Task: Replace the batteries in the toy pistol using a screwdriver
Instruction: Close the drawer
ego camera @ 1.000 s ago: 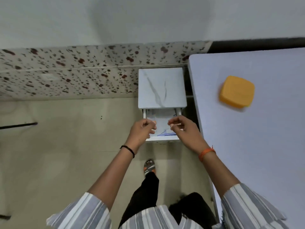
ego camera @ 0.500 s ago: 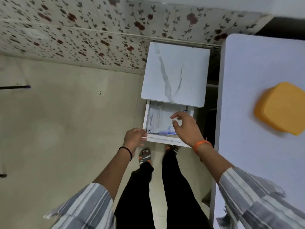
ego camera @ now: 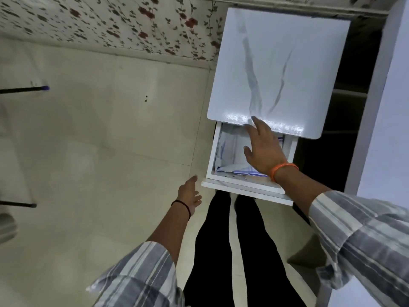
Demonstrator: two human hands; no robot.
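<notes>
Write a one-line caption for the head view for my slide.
Right hand reaches into the open drawer of a marble-topped cabinet; left hand hangs open beside it.

A single head-worn camera looks steeply down from standing height, facing forward toward the floral wall (ego camera: 106,21) at the far edge. It sits close above the open drawer (ego camera: 245,185) of a small white cabinet (ego camera: 287,52), with the floor (ego camera: 99,140) left and a tabletop (ego camera: 396,107) edge at right. The wide lens bends the frame's edges.
</notes>
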